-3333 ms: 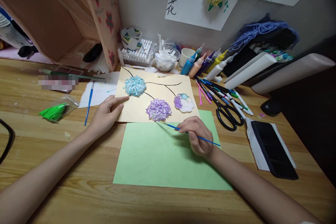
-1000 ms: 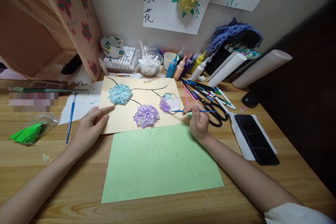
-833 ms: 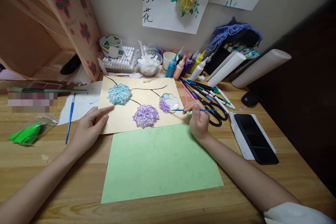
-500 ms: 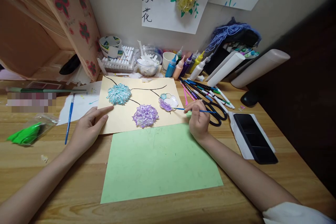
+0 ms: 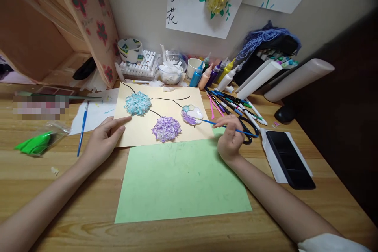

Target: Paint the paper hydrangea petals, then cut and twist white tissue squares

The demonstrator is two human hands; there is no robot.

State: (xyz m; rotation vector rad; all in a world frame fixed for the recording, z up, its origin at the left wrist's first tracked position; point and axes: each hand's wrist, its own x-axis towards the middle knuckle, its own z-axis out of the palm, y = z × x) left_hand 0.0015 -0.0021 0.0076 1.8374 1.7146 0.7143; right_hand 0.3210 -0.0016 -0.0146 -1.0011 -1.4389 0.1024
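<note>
My right hand (image 5: 229,136) is closed around a thin blue paintbrush (image 5: 210,122), its tip at a flower-shaped paint palette (image 5: 191,115) holding purple, teal and white paint. That palette rests on the right part of a cream sheet (image 5: 138,130). On the sheet are a fluffy teal paper flower (image 5: 138,103), a purple and white one (image 5: 166,128) and thin black branch lines. With fingers stretched out, my left hand (image 5: 103,138) lies at the sheet's left edge, index fingertip on the paper. Beneath the sheet's lower edge is a green sheet (image 5: 183,185).
Paint bottles (image 5: 206,76), a paper cup (image 5: 194,67) and a bowl of paper strips (image 5: 171,69) line the back. Right of the palette lie pens (image 5: 236,104), scissors (image 5: 251,130) and a phone (image 5: 291,159). Another paintbrush (image 5: 83,128) and a green bag (image 5: 35,143) are at left.
The view has shifted slightly, so everything sits a little further right. The brush in my right hand is tilted more steeply, its tip still at the palette. My left hand stays on the cream sheet.
</note>
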